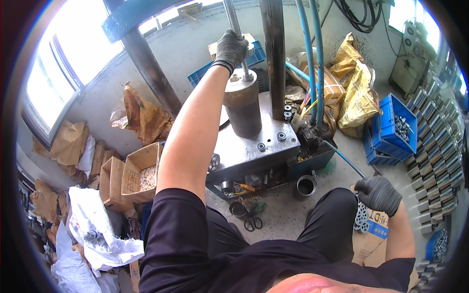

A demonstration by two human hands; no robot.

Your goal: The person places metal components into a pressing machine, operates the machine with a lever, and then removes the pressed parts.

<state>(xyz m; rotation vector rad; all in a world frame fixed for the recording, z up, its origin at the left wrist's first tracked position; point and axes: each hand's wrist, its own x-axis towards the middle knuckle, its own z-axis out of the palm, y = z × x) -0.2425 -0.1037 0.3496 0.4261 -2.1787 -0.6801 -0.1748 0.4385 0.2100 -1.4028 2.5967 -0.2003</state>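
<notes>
My left hand, in a dark grey glove, is closed around an upright metal rod. The rod stands over a thick steel cylinder on the press's metal table. Part of what the left fingers grip is hidden behind the glove. Out to the right, my gloved right hand is wrapped around the end of a blue lever, which slants up to the base of the press. Small metal rings lie on the table near the cylinder.
Dark press columns and blue hoses rise beside the table. Cardboard boxes and white sacks lie left. Blue crates and stacked metal tubes stand right. Scissors and a metal cup are on the floor.
</notes>
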